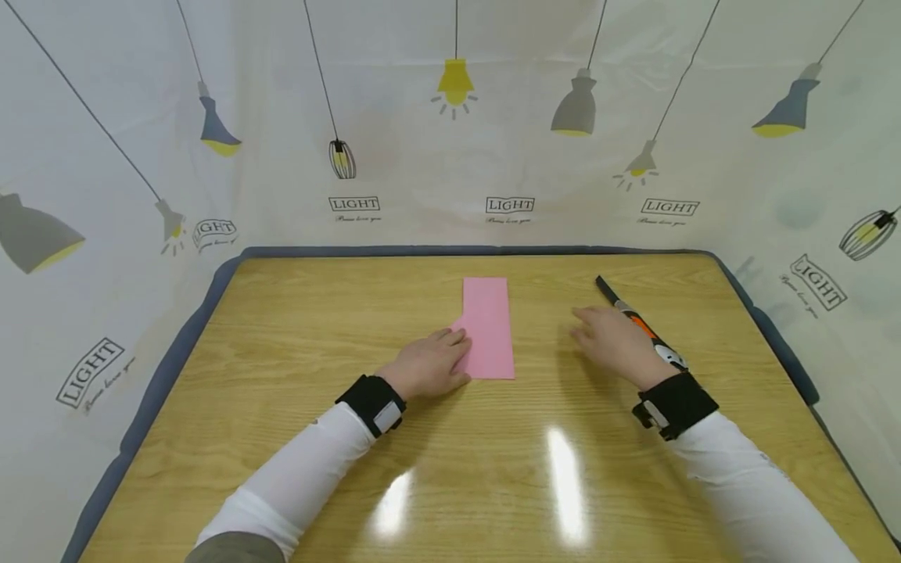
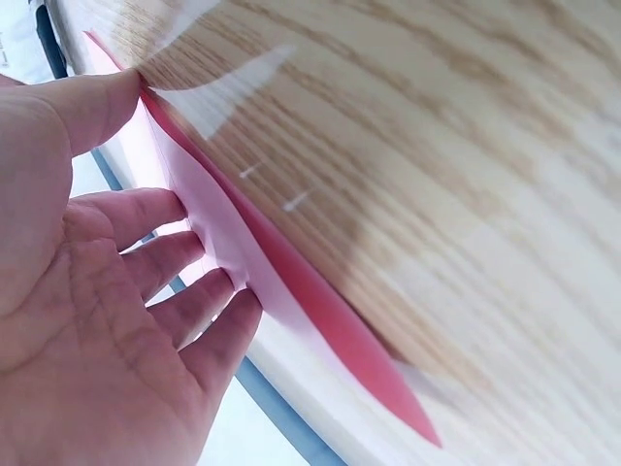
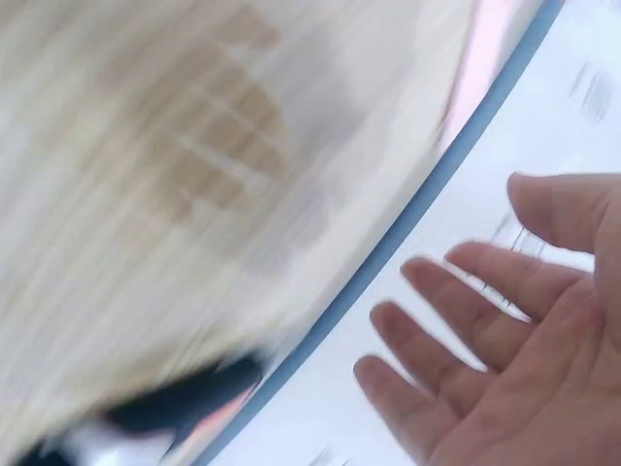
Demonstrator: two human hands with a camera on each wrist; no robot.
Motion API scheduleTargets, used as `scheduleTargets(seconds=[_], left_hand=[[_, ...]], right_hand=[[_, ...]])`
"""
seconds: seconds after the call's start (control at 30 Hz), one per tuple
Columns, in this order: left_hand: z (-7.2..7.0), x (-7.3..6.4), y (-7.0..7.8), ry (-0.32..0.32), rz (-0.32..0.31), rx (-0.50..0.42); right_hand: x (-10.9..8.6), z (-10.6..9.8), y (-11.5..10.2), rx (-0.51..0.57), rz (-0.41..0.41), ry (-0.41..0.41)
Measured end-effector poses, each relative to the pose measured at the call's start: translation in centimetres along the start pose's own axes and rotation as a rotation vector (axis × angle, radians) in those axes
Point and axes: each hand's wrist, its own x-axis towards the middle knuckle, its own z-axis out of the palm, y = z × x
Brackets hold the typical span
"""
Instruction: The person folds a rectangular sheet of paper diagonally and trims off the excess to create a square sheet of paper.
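A pink sheet of paper, folded over into a narrow upright strip, lies on the table. My left hand rests on its left side, fingertips touching the paper. In the left wrist view the folded paper shows two layers that part slightly at the far end, with the thumb at one edge and the other fingers spread along the upper layer. My right hand hovers to the right of the paper, holding nothing, its fingers loosely extended in the right wrist view. Just beyond it lies a slim black tool with orange and white on its handle.
The wooden table has a dark blue-grey edge along its back and sides. A white cloth backdrop printed with lamps surrounds it. Light glares off the tabletop near the front.
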Motion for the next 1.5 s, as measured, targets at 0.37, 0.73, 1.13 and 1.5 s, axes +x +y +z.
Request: scheduleTargets(seconds=[0.37, 0.73, 1.13, 1.5], left_hand=[[-0.2, 0.0, 0.1, -0.010, -0.001, 0.001], [0.2, 0.2, 0.2, -0.005, 0.002, -0.001], [0.0, 0.1, 0.1, -0.005, -0.007, 0.002], [-0.2, 0.0, 0.1, 0.004, -0.029, 0.008]], right_hand=[[-2.0, -1.0, 7.5, -0.111, 0.294, -0.003], [-2.0, -0.4, 8.1, -0.119, 0.343, 0.010], [-1.7, 0.0, 7.5, -0.121, 0.306, 0.039], [-1.0, 1.0, 3.7, -0.064, 0.125, 0.130]])
